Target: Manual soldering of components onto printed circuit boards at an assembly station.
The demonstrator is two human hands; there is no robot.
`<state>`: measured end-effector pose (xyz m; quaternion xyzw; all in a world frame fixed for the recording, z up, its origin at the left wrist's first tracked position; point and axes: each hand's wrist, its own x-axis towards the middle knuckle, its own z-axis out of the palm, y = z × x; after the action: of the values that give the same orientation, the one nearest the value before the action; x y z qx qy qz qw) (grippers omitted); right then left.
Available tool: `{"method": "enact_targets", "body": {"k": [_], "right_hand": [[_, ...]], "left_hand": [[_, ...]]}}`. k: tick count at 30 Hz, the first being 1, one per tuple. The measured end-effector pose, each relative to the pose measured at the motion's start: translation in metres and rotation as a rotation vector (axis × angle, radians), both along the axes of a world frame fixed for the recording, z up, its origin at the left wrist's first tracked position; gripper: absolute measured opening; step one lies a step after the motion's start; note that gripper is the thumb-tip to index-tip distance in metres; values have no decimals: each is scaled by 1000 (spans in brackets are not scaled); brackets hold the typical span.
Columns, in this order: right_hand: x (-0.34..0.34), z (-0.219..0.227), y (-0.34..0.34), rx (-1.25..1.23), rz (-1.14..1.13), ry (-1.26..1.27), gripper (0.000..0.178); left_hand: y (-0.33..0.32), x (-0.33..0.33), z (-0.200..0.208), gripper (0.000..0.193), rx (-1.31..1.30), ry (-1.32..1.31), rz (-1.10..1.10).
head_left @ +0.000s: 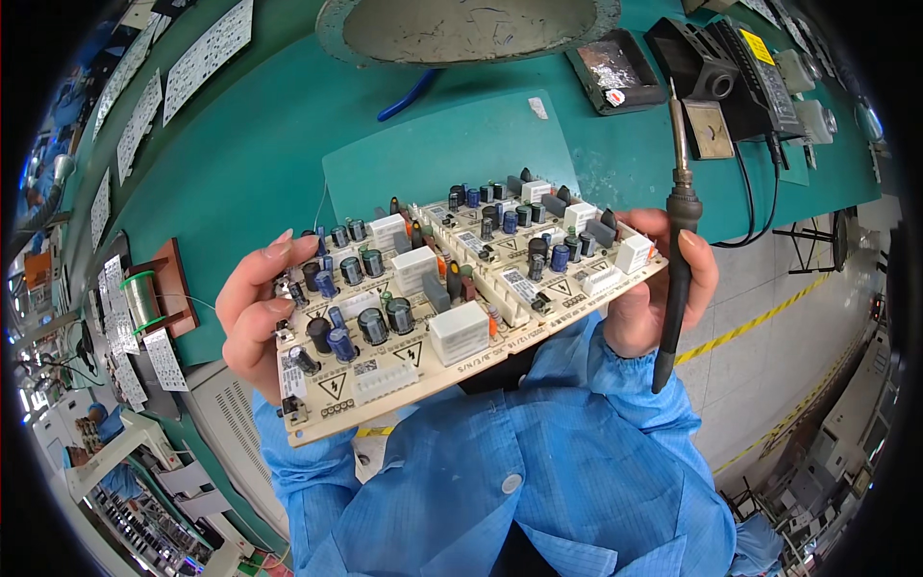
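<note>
A cream circuit board panel (461, 373), crowded with blue and black capacitors and white block parts, is held up in front of my chest, its component side showing. My left hand (260, 313) grips its left end, fingertips over the edge. At the right end my right hand (635, 313) supports the panel by its edge. That same hand also has a soldering iron (681, 250) between its fingers, metal tip pointing up and away, black handle down. Below the panel, part of my right hand's grip is hidden.
A green work mat (442, 135) covers the bench. At the back right stand a soldering station (755, 77) with iron holder and a dark tray (615, 72). A solder spool (142, 300) sits left. A round grey-rimmed object (471, 34) overhangs the far side, near a blue handle (409, 96).
</note>
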<state>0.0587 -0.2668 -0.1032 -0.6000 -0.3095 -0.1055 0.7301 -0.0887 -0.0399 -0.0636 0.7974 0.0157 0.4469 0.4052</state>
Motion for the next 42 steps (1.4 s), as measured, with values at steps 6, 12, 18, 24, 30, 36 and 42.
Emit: {"method": "enact_targets", "body": {"k": [6,12,18,24,30,36,42], "right_hand": [[-2,1,-5,-82,-21,-83,55],[-1,-4,-7,-70,6,-157,60],[0,-5,-8,-65,24,-152,61],[-2,-12,-16,-112,-44,-134,58],[-5,-11,-18,-116,-88,-59,54],[0,-11,-19,-11,-116,53,48],[12,-12,-30,-23,-52,120,46]], "left_hand": [[2,-9,10,35,-187,378,240],[5,-10,9,37,163,407,277],[3,-13,2,33,130,304,252],[-9,-13,9,29,218,255,264],[-15,-18,20,37,265,325,178],[-29,1,25,36,257,152,348],[-29,30,23,35,171,-222,324]]}}
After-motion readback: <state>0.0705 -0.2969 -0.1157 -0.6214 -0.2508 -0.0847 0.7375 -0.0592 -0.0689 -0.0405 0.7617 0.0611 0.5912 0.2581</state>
